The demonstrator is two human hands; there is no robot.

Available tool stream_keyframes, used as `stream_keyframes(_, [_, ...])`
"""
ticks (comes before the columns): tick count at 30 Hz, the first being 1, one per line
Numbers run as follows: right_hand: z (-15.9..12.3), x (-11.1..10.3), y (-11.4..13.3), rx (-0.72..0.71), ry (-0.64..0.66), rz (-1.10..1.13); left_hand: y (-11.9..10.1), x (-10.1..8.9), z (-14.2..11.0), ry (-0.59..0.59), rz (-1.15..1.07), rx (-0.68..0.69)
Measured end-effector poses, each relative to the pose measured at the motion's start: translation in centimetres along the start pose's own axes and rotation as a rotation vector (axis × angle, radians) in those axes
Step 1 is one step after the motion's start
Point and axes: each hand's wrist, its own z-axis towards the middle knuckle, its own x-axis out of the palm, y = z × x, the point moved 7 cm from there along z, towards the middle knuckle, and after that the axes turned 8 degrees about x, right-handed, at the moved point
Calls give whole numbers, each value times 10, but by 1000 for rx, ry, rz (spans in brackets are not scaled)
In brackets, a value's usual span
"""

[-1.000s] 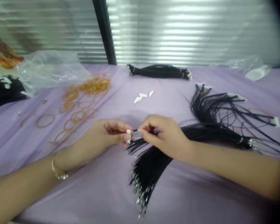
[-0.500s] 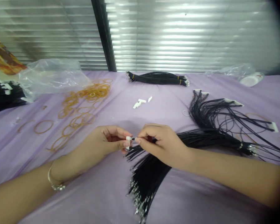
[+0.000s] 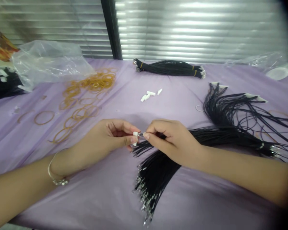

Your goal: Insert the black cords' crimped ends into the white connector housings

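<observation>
Two bare hands work close together above a lilac cloth [image 3: 69,188], nearly touching at the fingertips. The left hand [image 3: 108,134] is narrowly closed, its thumb and fingers pinching a small white plastic connector [image 3: 135,138], and a metal chain bracelet [image 3: 57,181] circles its wrist. The right hand [image 3: 172,142] is also in a tight pinch, holding a single black wire [image 3: 141,134] whose tip sits at the connector; the fingers hide most of its length. Just below and beside the hands, one large fan of black wires [image 3: 156,174] spreads toward the near edge, its ends metal-tipped. A second mass of black wires [image 3: 230,135] runs off to the right, with at least four white connectors [image 3: 251,95] on its far ends. One tied bundle of black wires [image 3: 169,68], with two yellow bands, lies at the back. Roughly five loose white connectors [image 3: 148,95] sit in a small cluster between that bundle and the hands. Dozens of tan rubber bands [image 3: 91,84] are scattered to the left, near a crumpled clear plastic bag [image 3: 45,57]. No lettering is legible on anything.
</observation>
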Motion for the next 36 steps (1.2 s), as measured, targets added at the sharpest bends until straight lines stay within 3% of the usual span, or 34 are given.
stream_keyframes(8, [-2,-1,1,-21,32,107,4,-7,-1,12,94,17])
stream_keyframes(11, [-2,-3,3,-39,-10,106,1,-8,0,5,136,55])
stream_keyframes(15, [-1,-2,0,1,-11,90,1,-4,0,9,81,14])
stream_keyframes(23, [-3,-2,0,30,-8,54,0,-3,-1,14,39,60])
stream_keyframes(36, [-3,1,9,-141,-44,-47,-3,1,-1,33,71,56])
